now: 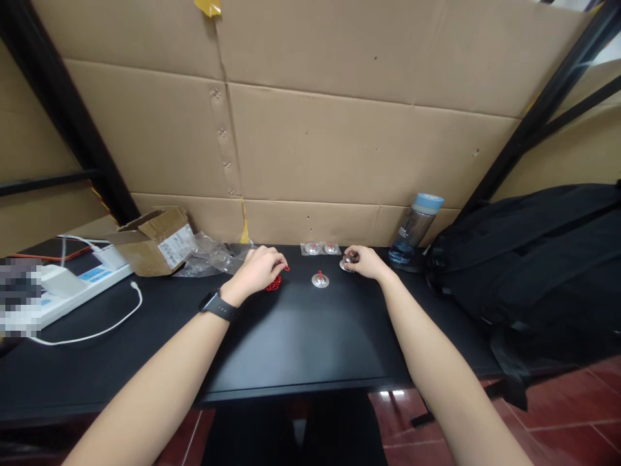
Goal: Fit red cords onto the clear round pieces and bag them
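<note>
My left hand (259,268), with a dark watch on the wrist, pinches a small red cord loop (287,268) at its fingertips. Partly under that hand lies a bunch of red cords (273,285). Toward the right, my right hand (365,260) has its fingers closed on a small silvery domed metal disc (343,265), like a finger cymbal; the fingers cover much of it. Between my hands, another domed disc (319,281) sits on the table with a red loop standing up from its centre.
Two wrapped discs (321,249) lie at the back of the black table (310,343). Leftward are clear plastic bags (213,254), a cardboard box (158,243) and a white power strip (77,291). A water bottle (414,230) and a black backpack (533,259) stand rightward.
</note>
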Tool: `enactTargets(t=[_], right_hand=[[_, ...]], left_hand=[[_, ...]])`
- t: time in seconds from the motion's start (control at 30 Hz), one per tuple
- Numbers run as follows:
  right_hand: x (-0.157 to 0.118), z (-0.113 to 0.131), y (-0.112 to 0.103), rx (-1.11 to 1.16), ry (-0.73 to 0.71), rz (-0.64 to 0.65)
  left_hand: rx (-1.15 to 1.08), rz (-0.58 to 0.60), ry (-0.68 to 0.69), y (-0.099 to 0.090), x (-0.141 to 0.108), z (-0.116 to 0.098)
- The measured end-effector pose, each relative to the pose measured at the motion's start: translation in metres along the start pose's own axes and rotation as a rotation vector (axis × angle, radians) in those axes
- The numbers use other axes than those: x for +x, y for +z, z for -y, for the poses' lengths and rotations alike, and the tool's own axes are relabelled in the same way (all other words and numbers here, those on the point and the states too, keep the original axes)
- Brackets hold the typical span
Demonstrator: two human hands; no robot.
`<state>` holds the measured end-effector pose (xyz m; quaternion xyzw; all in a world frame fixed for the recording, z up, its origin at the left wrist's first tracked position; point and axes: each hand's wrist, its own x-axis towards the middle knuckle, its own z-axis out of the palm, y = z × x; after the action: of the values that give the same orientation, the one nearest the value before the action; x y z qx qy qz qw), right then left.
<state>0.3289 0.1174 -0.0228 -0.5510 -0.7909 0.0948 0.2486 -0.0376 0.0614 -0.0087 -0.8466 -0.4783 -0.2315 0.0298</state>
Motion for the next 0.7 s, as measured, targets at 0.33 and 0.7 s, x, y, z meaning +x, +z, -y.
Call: enactTargets(t=[0.33,0.7], right_hand=[[-0.002,-0.008,-0.007,-0.086,0.123,0.046],[0.001,-0.013,-0.006,-0.117,0.173,-0.004]], left_hand=[[-0.033,0.009,-0.03,0.003,0.0,-0.004],[-0.044,0.034,-0.029,0.0,0.0,-0.008]])
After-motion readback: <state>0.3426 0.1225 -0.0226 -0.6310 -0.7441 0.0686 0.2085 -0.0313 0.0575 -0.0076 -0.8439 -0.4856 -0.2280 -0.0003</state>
